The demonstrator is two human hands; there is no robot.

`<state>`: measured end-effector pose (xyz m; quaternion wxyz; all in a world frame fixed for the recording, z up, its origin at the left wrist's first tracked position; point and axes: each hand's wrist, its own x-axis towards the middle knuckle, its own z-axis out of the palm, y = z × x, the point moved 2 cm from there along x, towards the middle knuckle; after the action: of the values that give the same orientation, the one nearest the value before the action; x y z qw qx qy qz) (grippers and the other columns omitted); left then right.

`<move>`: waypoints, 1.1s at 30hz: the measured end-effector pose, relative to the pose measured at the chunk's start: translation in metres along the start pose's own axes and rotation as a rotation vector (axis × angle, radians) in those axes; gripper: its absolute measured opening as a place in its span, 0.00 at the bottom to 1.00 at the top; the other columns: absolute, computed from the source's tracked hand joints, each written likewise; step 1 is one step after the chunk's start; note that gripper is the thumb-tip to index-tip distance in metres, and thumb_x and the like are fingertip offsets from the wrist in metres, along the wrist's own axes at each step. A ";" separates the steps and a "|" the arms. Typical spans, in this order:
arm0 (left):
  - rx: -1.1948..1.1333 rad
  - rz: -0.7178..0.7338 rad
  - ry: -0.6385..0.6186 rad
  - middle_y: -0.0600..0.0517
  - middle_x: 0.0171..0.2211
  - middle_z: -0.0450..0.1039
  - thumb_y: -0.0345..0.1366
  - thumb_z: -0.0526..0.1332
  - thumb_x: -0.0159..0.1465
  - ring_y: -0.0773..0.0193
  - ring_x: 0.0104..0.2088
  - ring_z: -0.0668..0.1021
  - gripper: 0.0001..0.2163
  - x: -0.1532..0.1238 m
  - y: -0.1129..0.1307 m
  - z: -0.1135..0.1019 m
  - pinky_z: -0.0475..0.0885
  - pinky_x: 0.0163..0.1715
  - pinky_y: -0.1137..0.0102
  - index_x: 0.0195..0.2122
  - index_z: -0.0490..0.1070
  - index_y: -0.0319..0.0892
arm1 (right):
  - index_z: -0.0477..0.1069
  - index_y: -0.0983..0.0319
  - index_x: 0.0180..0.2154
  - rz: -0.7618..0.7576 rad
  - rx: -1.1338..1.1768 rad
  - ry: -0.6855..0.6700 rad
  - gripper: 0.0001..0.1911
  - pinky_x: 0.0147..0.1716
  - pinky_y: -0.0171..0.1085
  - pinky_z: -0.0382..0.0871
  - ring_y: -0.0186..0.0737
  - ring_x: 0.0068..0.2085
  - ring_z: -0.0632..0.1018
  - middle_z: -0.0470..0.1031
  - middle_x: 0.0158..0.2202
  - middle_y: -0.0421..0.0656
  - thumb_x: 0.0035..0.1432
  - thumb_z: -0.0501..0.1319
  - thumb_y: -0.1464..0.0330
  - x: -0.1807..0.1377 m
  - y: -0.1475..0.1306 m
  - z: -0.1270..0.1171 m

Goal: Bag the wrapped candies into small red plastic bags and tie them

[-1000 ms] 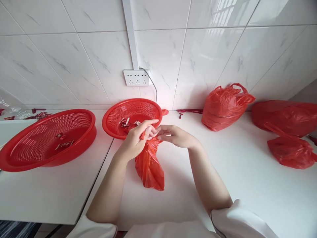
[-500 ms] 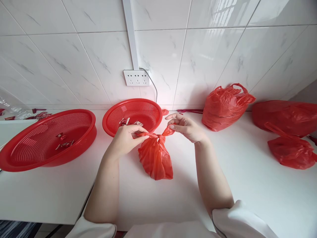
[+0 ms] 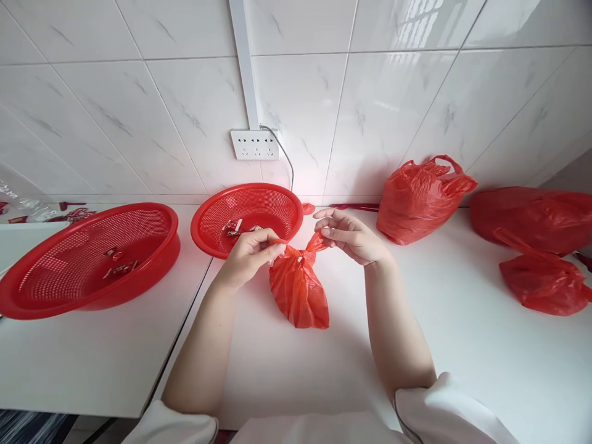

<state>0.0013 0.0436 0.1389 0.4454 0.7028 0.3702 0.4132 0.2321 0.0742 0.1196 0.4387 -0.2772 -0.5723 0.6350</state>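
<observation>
A small red plastic bag (image 3: 300, 293), gathered and knotted at its neck, is held over the white table between my hands. My left hand (image 3: 252, 256) pinches the handle end on the left side of the knot. On the other side, my right hand (image 3: 354, 237) pinches the other handle end between thumb and finger, its remaining fingers loosely extended. The bag's body bulges below the knot towards me; what is inside cannot be seen. Just behind my left hand stands a red perforated basket (image 3: 203, 216) with a few small printed packets (image 3: 231, 227) in it.
Another larger red basket (image 3: 169, 246) with small packets stands at the left. A full red bag (image 3: 420, 200) sits by the wall at the right, with a large red bag (image 3: 531, 216) and a smaller red bag (image 3: 546, 283) beyond. A socket panel (image 3: 255, 145) is on the tiled wall.
My left hand has shifted to the right, closer to the knot, and the bag has swung slightly right and up. My right hand has moved only a little.
</observation>
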 end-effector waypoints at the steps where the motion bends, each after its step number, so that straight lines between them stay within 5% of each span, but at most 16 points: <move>1: -0.058 -0.018 -0.042 0.56 0.19 0.60 0.39 0.61 0.60 0.69 0.22 0.65 0.12 0.000 -0.001 -0.001 0.63 0.23 0.71 0.22 0.66 0.41 | 0.69 0.58 0.46 0.009 -0.017 0.002 0.19 0.32 0.37 0.68 0.30 0.28 0.67 0.69 0.36 0.40 0.53 0.67 0.63 0.000 0.000 0.000; 4: -0.066 -0.050 -0.151 0.57 0.16 0.53 0.40 0.60 0.60 0.70 0.19 0.58 0.17 -0.001 -0.001 -0.010 0.56 0.21 0.70 0.17 0.59 0.41 | 0.69 0.58 0.48 0.023 -0.114 0.043 0.20 0.31 0.36 0.67 0.30 0.28 0.67 0.67 0.36 0.40 0.58 0.62 0.55 -0.003 -0.001 -0.002; 9: 0.316 -0.185 -0.412 0.54 0.19 0.61 0.46 0.57 0.63 0.69 0.21 0.62 0.16 -0.013 0.009 -0.027 0.57 0.22 0.71 0.22 0.70 0.41 | 0.67 0.57 0.51 0.087 -0.369 0.072 0.23 0.33 0.38 0.65 0.32 0.27 0.68 0.68 0.34 0.40 0.61 0.55 0.50 -0.017 -0.008 -0.020; 13: 0.356 -0.403 -0.417 0.54 0.19 0.61 0.49 0.52 0.66 0.68 0.21 0.64 0.20 -0.024 0.003 -0.046 0.61 0.23 0.72 0.26 0.74 0.43 | 0.66 0.57 0.53 0.189 -0.461 -0.014 0.25 0.29 0.36 0.63 0.34 0.28 0.69 0.66 0.32 0.40 0.61 0.54 0.49 -0.036 -0.014 -0.041; 19: 0.422 -0.567 -0.218 0.51 0.16 0.66 0.49 0.50 0.66 0.67 0.17 0.66 0.24 -0.025 -0.025 -0.070 0.66 0.24 0.69 0.19 0.71 0.42 | 0.65 0.57 0.54 0.331 -0.539 0.206 0.29 0.30 0.38 0.65 0.35 0.26 0.69 0.65 0.28 0.40 0.59 0.53 0.46 -0.061 -0.012 -0.073; 23: 0.409 -0.592 -0.250 0.47 0.22 0.73 0.51 0.51 0.64 0.65 0.20 0.70 0.23 -0.020 -0.025 -0.064 0.67 0.24 0.69 0.21 0.72 0.41 | 0.66 0.57 0.53 0.380 -0.686 0.284 0.29 0.33 0.39 0.66 0.36 0.26 0.71 0.70 0.28 0.40 0.60 0.51 0.45 -0.057 -0.011 -0.080; 26: 0.457 -0.571 -0.351 0.49 0.23 0.73 0.52 0.55 0.62 0.63 0.25 0.73 0.19 -0.022 -0.014 -0.060 0.68 0.28 0.69 0.29 0.77 0.42 | 0.69 0.57 0.51 0.437 -0.959 0.353 0.27 0.42 0.43 0.66 0.44 0.38 0.75 0.75 0.39 0.47 0.61 0.49 0.47 -0.043 -0.008 -0.069; 29: 0.503 -0.557 -0.398 0.54 0.20 0.69 0.51 0.56 0.61 0.63 0.26 0.73 0.19 -0.026 -0.002 -0.059 0.69 0.32 0.69 0.46 0.76 0.47 | 0.71 0.64 0.49 0.506 -1.375 0.415 0.26 0.55 0.55 0.54 0.55 0.53 0.71 0.71 0.51 0.55 0.64 0.49 0.53 -0.025 0.000 -0.034; 31: 0.523 -0.555 -0.353 0.57 0.19 0.67 0.53 0.56 0.61 0.62 0.27 0.73 0.24 -0.027 0.003 -0.060 0.69 0.33 0.69 0.57 0.69 0.51 | 0.69 0.67 0.51 0.458 -1.444 0.277 0.28 0.58 0.57 0.49 0.54 0.52 0.72 0.73 0.48 0.55 0.64 0.46 0.52 -0.015 0.011 0.000; 33: 0.574 -0.559 -0.280 0.57 0.20 0.66 0.55 0.54 0.61 0.62 0.28 0.74 0.27 -0.026 0.004 -0.059 0.69 0.34 0.68 0.60 0.64 0.53 | 0.64 0.64 0.55 0.408 -1.390 0.101 0.34 0.53 0.53 0.58 0.53 0.47 0.74 0.75 0.44 0.52 0.58 0.53 0.46 -0.009 0.024 0.032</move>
<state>-0.0619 0.0387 0.1517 0.3725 0.7202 0.5825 0.0574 0.2028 0.0517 0.1014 0.0600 -0.6223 -0.7594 0.1802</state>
